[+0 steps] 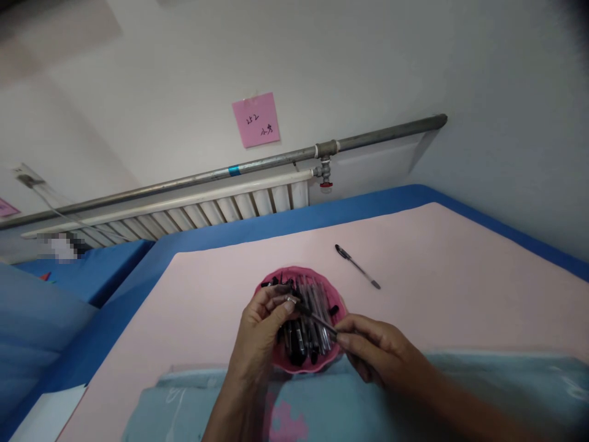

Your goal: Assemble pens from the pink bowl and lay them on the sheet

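A pink scalloped basket (307, 368) stands in front of me, filled with clear pen barrels and black pen caps. Above it, a pen (321, 323) slants between my two hands. My left hand (263, 319) pinches the pen's dark end, where a small pale piece shows at the thumb; whether that is a separate part I cannot tell. The fingers of my right hand (380, 347) are closed on the pen's other end, at the basket's right rim. Beyond the basket to the right lies a black-capped pen (358, 267) with a clear barrel.
The pink tabletop (437, 264) has a blue border. Light-blue cloth (340, 405) lies along the near side. A white radiator (239, 205) and a pipe (276, 161) run along the wall, with a pink note (256, 120) above. White paper (50, 411) is at lower left.
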{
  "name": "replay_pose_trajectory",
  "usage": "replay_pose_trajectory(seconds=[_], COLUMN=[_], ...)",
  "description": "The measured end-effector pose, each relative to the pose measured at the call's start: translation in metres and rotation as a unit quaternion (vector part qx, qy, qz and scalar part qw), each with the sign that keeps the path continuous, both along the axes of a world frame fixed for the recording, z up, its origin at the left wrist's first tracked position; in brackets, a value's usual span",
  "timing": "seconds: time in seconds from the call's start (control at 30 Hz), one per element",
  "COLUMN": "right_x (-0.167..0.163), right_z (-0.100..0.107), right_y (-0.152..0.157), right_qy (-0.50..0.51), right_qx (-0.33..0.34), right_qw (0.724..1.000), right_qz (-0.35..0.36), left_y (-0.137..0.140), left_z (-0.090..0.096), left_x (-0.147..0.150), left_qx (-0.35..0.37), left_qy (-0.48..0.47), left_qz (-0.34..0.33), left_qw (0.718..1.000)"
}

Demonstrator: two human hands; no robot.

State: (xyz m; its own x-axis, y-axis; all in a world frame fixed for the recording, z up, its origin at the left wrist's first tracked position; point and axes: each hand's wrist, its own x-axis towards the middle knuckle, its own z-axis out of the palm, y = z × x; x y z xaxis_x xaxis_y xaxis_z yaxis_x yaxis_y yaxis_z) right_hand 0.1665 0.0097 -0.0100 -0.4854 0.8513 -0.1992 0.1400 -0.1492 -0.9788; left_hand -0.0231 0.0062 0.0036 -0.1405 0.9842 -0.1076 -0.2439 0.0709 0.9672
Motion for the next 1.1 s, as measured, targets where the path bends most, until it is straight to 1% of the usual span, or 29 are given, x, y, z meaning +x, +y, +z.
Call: replay_pose_trajectory(seconds=[0.07, 0.1, 0.13, 0.2, 0.27, 0.3, 0.33, 0.43, 0.53, 0.6, 0.7, 0.77, 0.8, 0.9, 0.97, 1.03, 1.1], right_x=[0.003, 0.004, 0.005, 0.005, 0.004, 0.003, 0.003, 0.002, 0.003, 0.004, 0.005, 0.005, 0.005, 0.004, 0.004, 0.003, 0.002], right_z=[0.000, -0.001, -0.001, -0.001, 0.000, 0.001, 0.002, 0.003, -0.001, -0.004, -0.006, -0.006, -0.005, -0.004, -0.004, -0.004, -0.005], right_y=[0.005, 0.006, 0.007, 0.008, 0.007, 0.006, 0.005, 0.005, 0.007, 0.008, 0.009, 0.009, 0.009, 0.009, 0.008, 0.006, 0.004], right_qy=[0.000, 0.003, 0.009, 0.021, 0.026, 0.023, 0.019, 0.013, 0.007, 0.003, 0.000, -0.006, -0.008, -0.006, -0.007, -0.022, -0.047], right_qx=[0.000, -0.003, -0.008, -0.016, -0.017, -0.017, -0.017, -0.018, -0.012, -0.002, 0.013, 0.020, 0.022, 0.029, 0.033, 0.039, 0.057], right_qw=[0.999, 0.998, 0.996, 0.994, 0.993, 0.993, 0.993, 0.994, 0.996, 0.997, 0.998, 0.998, 0.998, 0.998, 0.998, 0.999, 0.997], right_qz=[-0.047, -0.069, -0.086, -0.104, -0.110, -0.112, -0.113, -0.109, -0.089, -0.075, -0.068, -0.065, -0.063, -0.055, -0.044, -0.025, -0.003], left_y=[0.000, 0.000, 0.000, -0.001, -0.001, -0.002, -0.002, -0.003, -0.004, -0.004, -0.003, -0.003, -0.002, -0.002, -0.001, 0.002, 0.005], left_z=[-0.002, -0.004, -0.006, -0.011, -0.015, -0.017, -0.018, -0.019, -0.019, -0.019, -0.019, -0.017, -0.016, -0.011, -0.007, -0.003, -0.001], left_x=[0.001, 0.002, 0.002, 0.002, 0.001, 0.001, 0.000, -0.001, -0.001, -0.001, -0.001, -0.002, -0.003, -0.007, -0.010, -0.016, -0.022], left_qx=[0.007, 0.014, 0.025, 0.047, 0.055, 0.054, 0.055, 0.066, 0.060, 0.050, 0.037, 0.026, 0.014, -0.037, -0.054, -0.050, -0.051], left_qy=[0.115, 0.190, 0.268, 0.409, 0.500, 0.526, 0.541, 0.565, 0.583, 0.580, 0.560, 0.528, 0.499, 0.356, 0.229, 0.108, 0.009], left_qz=[-0.007, -0.011, -0.017, -0.033, -0.056, -0.065, -0.069, -0.075, -0.081, -0.074, -0.062, -0.057, -0.057, -0.053, -0.024, 0.023, 0.065], left_qw=[0.993, 0.982, 0.963, 0.911, 0.862, 0.846, 0.836, 0.819, 0.807, 0.810, 0.825, 0.847, 0.865, 0.932, 0.972, 0.993, 0.997])
